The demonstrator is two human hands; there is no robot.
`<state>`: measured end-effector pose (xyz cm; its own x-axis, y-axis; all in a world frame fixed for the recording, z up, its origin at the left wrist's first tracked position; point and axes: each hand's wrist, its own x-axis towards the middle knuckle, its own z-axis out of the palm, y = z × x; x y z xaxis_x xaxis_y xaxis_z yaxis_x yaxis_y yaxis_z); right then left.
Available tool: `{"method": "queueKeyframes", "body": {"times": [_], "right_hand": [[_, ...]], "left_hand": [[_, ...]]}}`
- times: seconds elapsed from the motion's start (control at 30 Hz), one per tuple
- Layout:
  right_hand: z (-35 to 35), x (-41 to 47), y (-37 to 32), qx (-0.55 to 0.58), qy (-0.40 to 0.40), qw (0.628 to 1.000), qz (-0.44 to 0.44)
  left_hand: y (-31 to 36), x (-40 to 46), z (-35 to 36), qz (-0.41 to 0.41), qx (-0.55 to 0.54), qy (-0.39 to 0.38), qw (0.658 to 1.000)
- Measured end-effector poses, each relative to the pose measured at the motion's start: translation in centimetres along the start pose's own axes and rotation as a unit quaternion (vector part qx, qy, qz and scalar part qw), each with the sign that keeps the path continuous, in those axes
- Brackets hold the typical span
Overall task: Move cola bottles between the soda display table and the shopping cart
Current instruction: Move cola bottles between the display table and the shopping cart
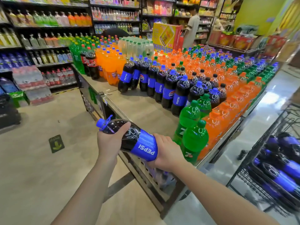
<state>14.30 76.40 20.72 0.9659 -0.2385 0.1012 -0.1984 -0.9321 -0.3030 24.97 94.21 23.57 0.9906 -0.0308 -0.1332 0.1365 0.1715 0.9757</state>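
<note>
While the wall shelving is filling the far left with rows of coloured drinks, the soda display table is stretching from near centre toward the far right, its flat grey top lying bare on the near left side. Ranks of orange soda bottles are crowding its right half, and a diagonal row of standing cola bottles with blue labels and blue caps is running across the middle. At the right edge the black wire shopping cart is holding several cola bottles lying on their sides, blurred. Two green soda bottles are standing at the table's near corner, just right of the hands. Both bare forearms are reaching forward from the near edge, carrying one cola bottle tilted nearly flat above the table's near edge, cap pointing left and far. The left hand is gripping its smooth dark shoulder near the neck, thumb over the top. The right hand is cupping the base, fingers wrapping beneath. The glossy blue label is reading upside down.
</note>
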Motion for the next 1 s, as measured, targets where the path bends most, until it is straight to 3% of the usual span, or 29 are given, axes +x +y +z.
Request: {"method": "queueKeyframes", "body": {"times": [0.23, 0.53, 0.73, 1.0], "right_hand": [[3.1, 9.7, 1.0, 0.011, -0.020, 1.000, 0.002], [7.2, 23.3, 6.6, 0.092, -0.020, 0.993, 0.074], [8.0, 28.2, 10.5, 0.123, 0.021, 0.978, 0.166], [8.3, 31.0, 15.8, 0.135, 0.081, 0.934, 0.322]], "left_hand": [[-0.6, 9.2, 2.0, 0.002, 0.017, 0.008, 1.000], [-3.1, 23.5, 10.5, -0.010, 0.095, 0.012, 0.995], [-3.2, 29.1, 17.7, -0.022, 0.122, -0.055, 0.991], [-5.4, 33.8, 27.6, 0.028, 0.138, -0.232, 0.962]]}}
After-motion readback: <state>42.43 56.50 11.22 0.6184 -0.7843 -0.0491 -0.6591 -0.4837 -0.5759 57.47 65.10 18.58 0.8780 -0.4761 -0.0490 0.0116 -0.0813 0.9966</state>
